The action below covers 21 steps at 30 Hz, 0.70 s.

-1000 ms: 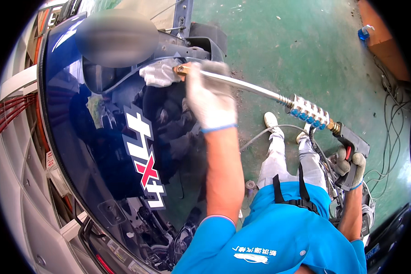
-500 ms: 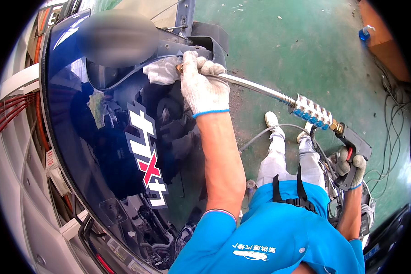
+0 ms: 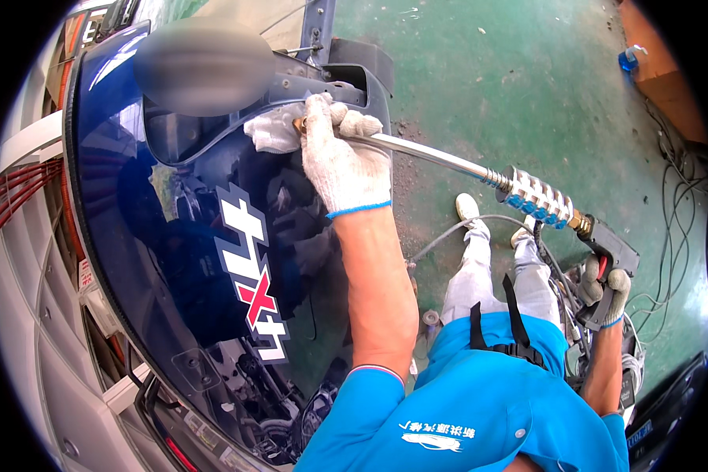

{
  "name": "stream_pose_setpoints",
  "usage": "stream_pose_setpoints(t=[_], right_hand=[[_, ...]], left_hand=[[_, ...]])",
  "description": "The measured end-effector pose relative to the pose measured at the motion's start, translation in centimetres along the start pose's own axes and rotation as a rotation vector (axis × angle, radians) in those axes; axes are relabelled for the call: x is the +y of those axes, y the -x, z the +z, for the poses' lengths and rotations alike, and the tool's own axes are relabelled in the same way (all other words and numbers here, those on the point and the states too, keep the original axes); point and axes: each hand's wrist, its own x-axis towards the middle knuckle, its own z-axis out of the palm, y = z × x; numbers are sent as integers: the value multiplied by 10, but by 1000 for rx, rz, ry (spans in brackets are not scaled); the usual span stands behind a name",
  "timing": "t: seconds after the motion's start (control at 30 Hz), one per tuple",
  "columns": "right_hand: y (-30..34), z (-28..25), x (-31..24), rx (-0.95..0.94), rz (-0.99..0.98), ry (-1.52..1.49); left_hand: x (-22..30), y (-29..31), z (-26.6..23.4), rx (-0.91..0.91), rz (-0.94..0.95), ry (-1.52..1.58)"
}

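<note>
The person's left hand (image 3: 346,161), in a white knitted glove with a blue cuff, is closing around the front end of a long metal tool (image 3: 448,161), its thumb lying along the top near a copper-coloured tip (image 3: 299,126). The right hand (image 3: 617,295), gloved alike, is gripping the tool's black pistol-shaped handle (image 3: 615,248) beside a red trigger (image 3: 603,268); whether a finger is pressing it, one cannot tell. Between the two hands the tool is slanting down to the right, its rod running into a spring, then a silver and blue perforated sleeve (image 3: 539,197) and a brass fitting (image 3: 580,223). The tip is pointing across the upper edge of a glossy dark blue vehicle panel (image 3: 173,267); whether it is touching, one cannot tell. The panel is bearing a white and red decal (image 3: 253,293). Black cables (image 3: 679,193) are lying on the green floor (image 3: 488,94) at the right.
</note>
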Motion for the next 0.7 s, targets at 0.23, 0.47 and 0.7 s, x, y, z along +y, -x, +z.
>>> stream_pose_setpoints(t=[0.23, 0.47, 0.7], right_hand=[[-3, 7, -3, -52, 19, 9], [-10, 35, -10, -62, -16, 83], [-1, 14, -7, 1, 58, 64]], left_hand=[[-2, -2, 2, -2, 23, -32], [-18, 14, -12, -72, -15, 23], [-132, 104, 12, -140, -214, -198]])
